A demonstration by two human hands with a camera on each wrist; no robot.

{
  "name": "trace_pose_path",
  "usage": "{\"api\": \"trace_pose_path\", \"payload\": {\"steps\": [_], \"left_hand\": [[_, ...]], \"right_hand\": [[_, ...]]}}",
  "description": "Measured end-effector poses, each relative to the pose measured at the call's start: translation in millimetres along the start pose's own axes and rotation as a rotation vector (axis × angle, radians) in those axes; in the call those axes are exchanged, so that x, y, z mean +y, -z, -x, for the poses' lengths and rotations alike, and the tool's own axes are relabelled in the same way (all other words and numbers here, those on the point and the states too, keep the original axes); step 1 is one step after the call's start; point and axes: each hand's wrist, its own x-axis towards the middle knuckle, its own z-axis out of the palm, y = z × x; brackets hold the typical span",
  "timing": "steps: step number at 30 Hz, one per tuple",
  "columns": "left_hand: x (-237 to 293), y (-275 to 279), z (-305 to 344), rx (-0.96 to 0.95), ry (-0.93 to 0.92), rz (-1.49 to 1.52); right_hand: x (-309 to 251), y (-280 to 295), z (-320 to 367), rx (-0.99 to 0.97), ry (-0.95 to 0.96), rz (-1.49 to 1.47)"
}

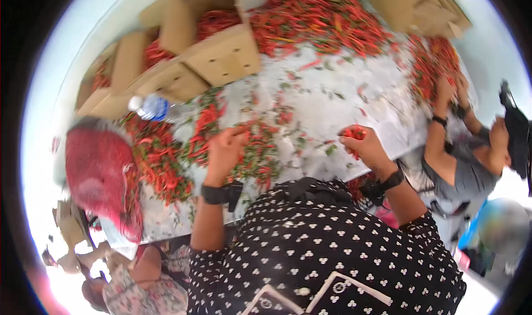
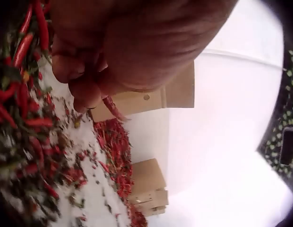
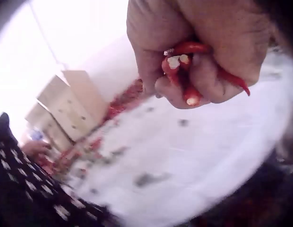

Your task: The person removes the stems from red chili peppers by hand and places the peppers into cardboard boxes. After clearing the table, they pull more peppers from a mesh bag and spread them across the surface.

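The left hand point(image 1: 226, 151) is above the scattered chillies and leaves point(image 1: 260, 154) in the head view. In the left wrist view that hand point(image 2: 118, 52) has curled fingers, and a thin red chilli point(image 2: 114, 109) is pinched in them, its end sticking out. The right hand point(image 1: 363, 143) is over the table's near side, gripping several red chillies point(image 1: 354, 133). Seen from the right wrist, the fist point(image 3: 198, 61) is closed round them, pale cut ends point(image 3: 174, 62) facing out and one pointed tip beside the fingers.
Cardboard boxes point(image 1: 221, 60) of chillies line the back left, with a plastic bottle point(image 1: 152, 108) before them. A red mesh sack point(image 1: 97, 171) lies at left. A large chilli heap point(image 1: 321, 18) is at the back; another person's hands point(image 1: 451, 90) work at right.
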Motion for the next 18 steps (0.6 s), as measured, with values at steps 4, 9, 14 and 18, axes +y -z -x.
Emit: {"api": "trace_pose_path", "payload": {"steps": [4, 9, 14, 18], "left_hand": [[8, -6, 16, -0.026, -0.002, 0.148], [-11, 6, 36, 0.077, -0.082, -0.013], [-16, 11, 64, -0.232, -0.246, 0.081], [-36, 12, 57, -0.2, -0.482, -0.285]], "right_hand": [[-33, -100, -48, -0.301, 0.1, -0.044], [-33, -174, -74, -0.524, 0.136, -0.145], [-12, -175, -99, -0.594, -0.299, -0.349], [-9, -157, -115, -0.58, -0.327, -0.496]]}}
